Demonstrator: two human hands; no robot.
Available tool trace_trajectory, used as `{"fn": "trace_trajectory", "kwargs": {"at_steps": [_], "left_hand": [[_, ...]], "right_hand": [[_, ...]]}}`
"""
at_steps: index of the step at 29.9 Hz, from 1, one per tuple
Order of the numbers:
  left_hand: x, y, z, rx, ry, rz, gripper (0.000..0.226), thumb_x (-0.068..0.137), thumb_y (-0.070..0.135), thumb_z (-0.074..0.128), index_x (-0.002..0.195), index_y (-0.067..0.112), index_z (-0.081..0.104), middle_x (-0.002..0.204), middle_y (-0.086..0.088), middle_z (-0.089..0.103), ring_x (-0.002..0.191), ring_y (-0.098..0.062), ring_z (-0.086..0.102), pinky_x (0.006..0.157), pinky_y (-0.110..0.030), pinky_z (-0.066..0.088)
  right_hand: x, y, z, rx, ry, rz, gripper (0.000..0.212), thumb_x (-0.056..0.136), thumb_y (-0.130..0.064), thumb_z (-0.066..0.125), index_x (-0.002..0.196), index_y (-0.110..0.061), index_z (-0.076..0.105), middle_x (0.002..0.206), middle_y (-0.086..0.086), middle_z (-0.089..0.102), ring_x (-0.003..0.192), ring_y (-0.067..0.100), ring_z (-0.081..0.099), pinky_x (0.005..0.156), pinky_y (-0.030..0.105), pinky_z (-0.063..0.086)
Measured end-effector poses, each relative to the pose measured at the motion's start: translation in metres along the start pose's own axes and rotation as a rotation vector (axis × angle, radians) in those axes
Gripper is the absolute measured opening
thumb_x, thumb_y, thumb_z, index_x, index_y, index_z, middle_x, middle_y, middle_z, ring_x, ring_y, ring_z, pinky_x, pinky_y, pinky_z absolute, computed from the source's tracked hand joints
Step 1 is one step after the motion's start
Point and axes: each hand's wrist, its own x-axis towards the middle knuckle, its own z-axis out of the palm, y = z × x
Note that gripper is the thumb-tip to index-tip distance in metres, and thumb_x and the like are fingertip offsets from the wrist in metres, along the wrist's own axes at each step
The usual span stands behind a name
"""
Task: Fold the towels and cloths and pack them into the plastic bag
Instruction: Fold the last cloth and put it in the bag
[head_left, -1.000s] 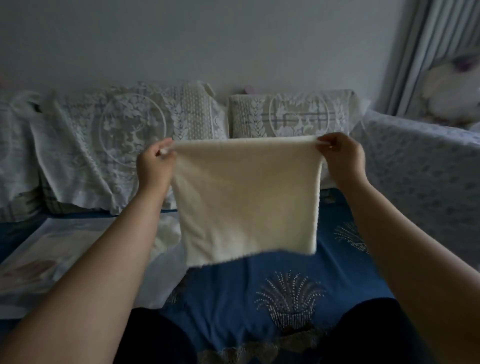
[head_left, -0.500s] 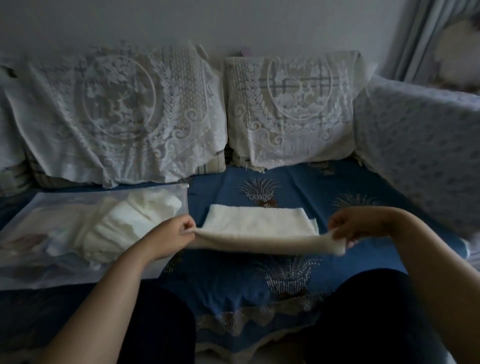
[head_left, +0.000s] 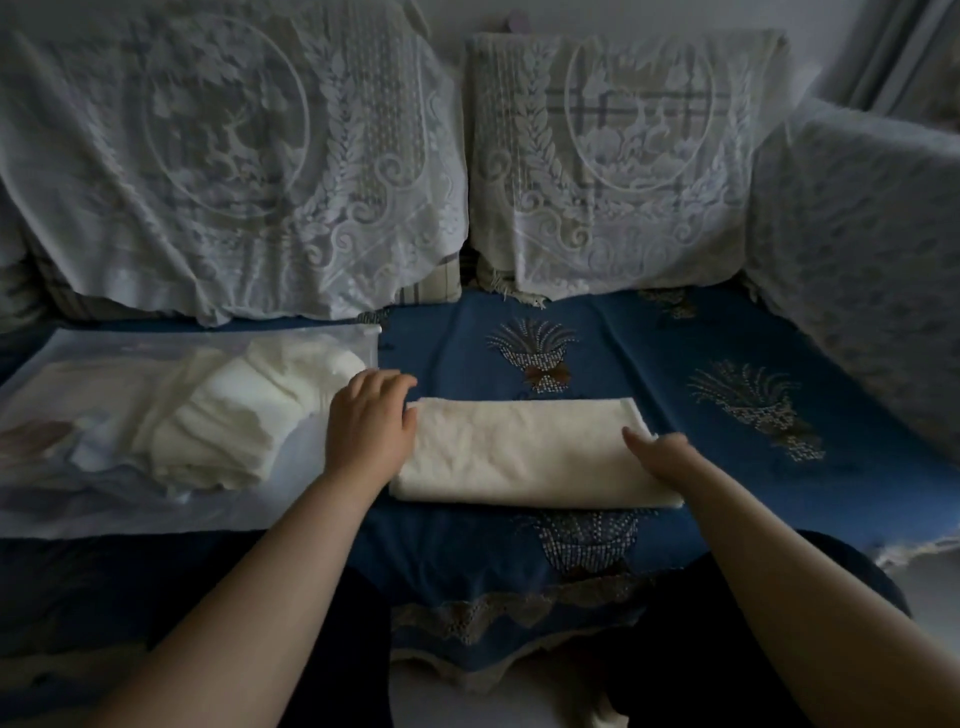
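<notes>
A cream towel (head_left: 519, 452) lies folded into a long strip on the blue sofa seat (head_left: 675, 353). My left hand (head_left: 369, 421) rests at the towel's left end, fingers over its corner. Stretched flat, my right hand (head_left: 660, 457) presses on the towel's right end. To the left lies a clear plastic bag (head_left: 78, 358), and white folded cloths (head_left: 234, 415) show through it.
Two cushions draped in white lace (head_left: 234, 156) (head_left: 613, 156) stand against the wall behind the seat. A covered armrest (head_left: 862, 249) rises at the right. My dark-clad knees sit below the seat's front edge.
The towel was held up spread between both hands, then lowered and folded over; now it lies flat on the seat with both hands on its ends.
</notes>
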Motion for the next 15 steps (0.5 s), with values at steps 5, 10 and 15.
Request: {"fn": "trace_trajectory", "kwargs": {"at_steps": [5,10,15], "left_hand": [[-0.007,-0.017,-0.005,0.254,-0.171,-0.185,0.035,0.091,0.032,0.053,0.126,0.027,0.050,0.159,-0.008,0.000,0.145,-0.033,-0.005,0.115,-0.052,0.004],[-0.017,-0.036,-0.017,0.228,-0.260,-0.296,0.043,0.085,0.012,0.055,0.126,0.024,0.050,0.158,-0.007,-0.007,0.135,-0.031,0.018,0.101,-0.038,0.032],[-0.019,-0.050,-0.025,0.016,-0.132,-0.292,0.064,0.087,-0.002,0.045,0.146,0.014,0.024,0.154,-0.003,0.013,0.125,-0.030,0.039,0.092,-0.038,0.043]], "right_hand": [[-0.004,-0.005,0.012,0.266,-0.093,-0.018,0.082,0.081,-0.037,0.071,0.140,0.005,0.032,0.140,0.021,0.044,0.123,0.038,0.047,0.088,0.039,0.040],[-0.043,-0.053,0.015,0.312,0.053,-0.213,0.063,0.084,-0.028,0.067,0.133,0.003,0.041,0.127,0.023,0.054,0.114,0.037,0.052,0.089,0.041,0.044],[-0.106,-0.114,0.058,0.259,-0.323,-0.639,0.058,0.088,-0.038,0.061,0.135,-0.008,0.043,0.120,0.011,0.061,0.097,0.017,0.058,0.082,0.028,0.045]]}}
